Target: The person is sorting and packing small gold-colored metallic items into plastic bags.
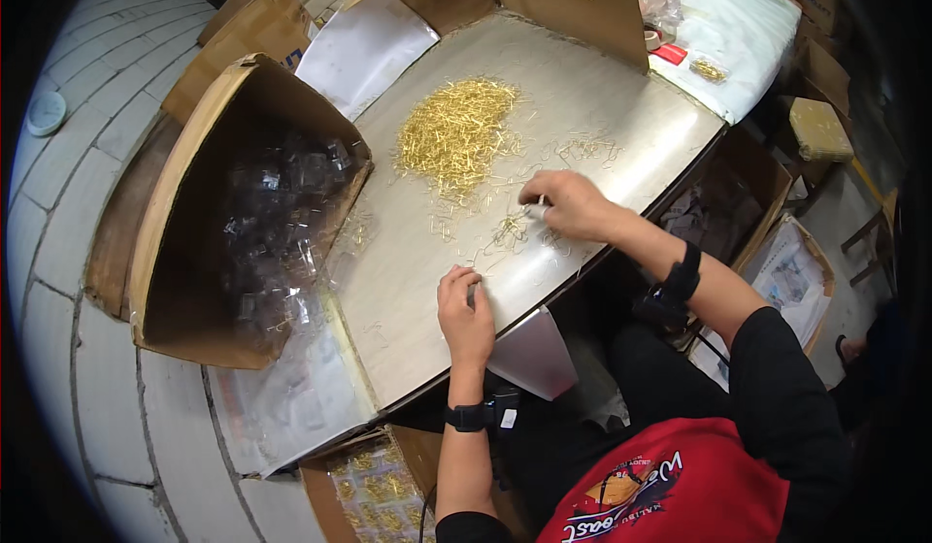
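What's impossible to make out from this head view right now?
In the head view:
Right hand: curled fingers hide any grip.
Left hand: its back hides the palm.
Gold pieces: too small and overlapped to count.
Lower cardboard box: bottom edge cuts it off.

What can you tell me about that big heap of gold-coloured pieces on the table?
The heap is a loose mound of many small, thin, shiny pieces that look like metal, lying in all directions. It rests directly on the grey tabletop, densest in the middle, with its near side thinning into scattered pieces. It lies farther from the person than the left hand and the right hand, and neither touches it. The exact shape of each piece is too small to make out.
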A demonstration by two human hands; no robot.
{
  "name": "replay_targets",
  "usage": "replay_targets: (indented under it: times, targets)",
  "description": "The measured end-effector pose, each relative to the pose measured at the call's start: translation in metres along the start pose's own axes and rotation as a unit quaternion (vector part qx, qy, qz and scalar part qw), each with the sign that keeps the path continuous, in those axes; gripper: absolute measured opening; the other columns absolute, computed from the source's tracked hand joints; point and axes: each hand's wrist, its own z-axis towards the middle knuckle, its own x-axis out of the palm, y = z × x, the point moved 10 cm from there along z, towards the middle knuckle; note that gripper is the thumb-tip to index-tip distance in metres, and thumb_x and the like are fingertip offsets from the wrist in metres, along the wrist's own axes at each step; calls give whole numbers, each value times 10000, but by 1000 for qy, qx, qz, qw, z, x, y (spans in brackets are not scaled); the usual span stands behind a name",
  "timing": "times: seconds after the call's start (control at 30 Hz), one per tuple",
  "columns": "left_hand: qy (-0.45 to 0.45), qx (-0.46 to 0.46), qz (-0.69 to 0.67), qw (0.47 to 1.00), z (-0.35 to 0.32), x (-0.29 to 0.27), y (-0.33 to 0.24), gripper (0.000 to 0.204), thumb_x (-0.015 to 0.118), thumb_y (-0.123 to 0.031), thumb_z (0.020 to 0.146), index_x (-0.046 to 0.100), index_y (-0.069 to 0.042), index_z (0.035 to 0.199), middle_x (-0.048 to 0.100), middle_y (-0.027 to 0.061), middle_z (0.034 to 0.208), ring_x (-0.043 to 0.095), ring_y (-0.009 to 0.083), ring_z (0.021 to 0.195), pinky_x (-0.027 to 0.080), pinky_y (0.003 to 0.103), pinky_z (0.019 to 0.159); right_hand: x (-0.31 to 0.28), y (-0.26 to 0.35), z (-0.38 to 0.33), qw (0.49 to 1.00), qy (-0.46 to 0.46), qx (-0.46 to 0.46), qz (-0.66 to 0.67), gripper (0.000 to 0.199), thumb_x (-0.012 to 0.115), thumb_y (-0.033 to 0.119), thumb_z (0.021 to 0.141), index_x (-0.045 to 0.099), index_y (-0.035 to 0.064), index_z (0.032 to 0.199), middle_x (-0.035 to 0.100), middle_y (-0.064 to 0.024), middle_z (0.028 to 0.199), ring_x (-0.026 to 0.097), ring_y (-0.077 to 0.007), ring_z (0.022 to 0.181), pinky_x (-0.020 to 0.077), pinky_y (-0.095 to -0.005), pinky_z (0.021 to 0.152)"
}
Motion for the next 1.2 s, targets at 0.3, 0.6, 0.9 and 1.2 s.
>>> replay_targets:
  times: [0.3, 0.6, 0.9, 1.2]
  targets:
    - [-58, 2, 30, 998, -5, -8, 0, 101, 555, -4, 805, 614, 23, 883, 587, 169, 1045, 557, 321, 1038, 439, 366, 898, 13, 8, 20, 995, -4, 51, 80, 162, 651, 180, 763, 685, 56, 861, 667, -114, 815, 635, -273, 770, 492, -375, 688]
    - [-43, 1, 22, 999, -3, -10, -8, 123, 544, -6, 810, 595, 32, 916, 561, 181, 1079, 511, 344, 1088, 417, 395, 917, -4, -35, 9, 982, -39, 100, 154, 180, 671, 127, 763, 688, 4, 894, 651, -93, 710, 579, -167, 575, 471, -309, 553]
    - [-68, 4, 38, 997, -5, -14, -8, 92, 587, -11, 802, 625, 21, 879, 598, 159, 1018, 575, 300, 985, 458, 358, 856, -10, -39, -8, 948, -31, 187, 254, 101, 653, 78, 798, 663, -19, 826, 588, -15, 659, 511, -74, 517, 419, -254, 455]
    - [-66, 0, 29, 997, -8, -13, -6, 93, 576, -15, 801, 615, 17, 879, 582, 148, 999, 541, 320, 1018, 439, 387, 871, -43, -54, -18, 981, -63, 180, 28, 147, 622, 77, 764, 675, 14, 886, 656, -119, 806, 624, -250, 750, 497, -350, 682]
